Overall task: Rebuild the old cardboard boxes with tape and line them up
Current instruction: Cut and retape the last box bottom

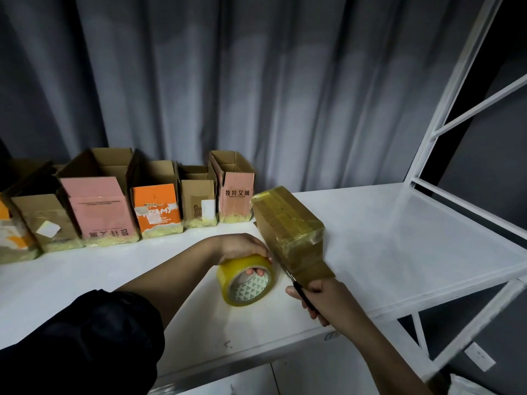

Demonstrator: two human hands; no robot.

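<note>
A brown cardboard box (288, 220) wrapped in yellowish tape lies on its side on the white table (114, 269). Its flaps point toward me. My left hand (242, 248) grips a roll of yellow tape (246, 279) standing on edge, with fingers curled through its core. A strip of tape seems to run from the roll to the box. My right hand (319, 297) holds dark scissors (299, 289) with the blades at the box's near flap.
Several open-topped boxes (102, 201) with taped bottoms stand in a row along the back of the table, before a grey curtain (256, 81). A white metal shelf frame (445, 126) rises at the right, with a white shelf surface (427, 232) beside the table.
</note>
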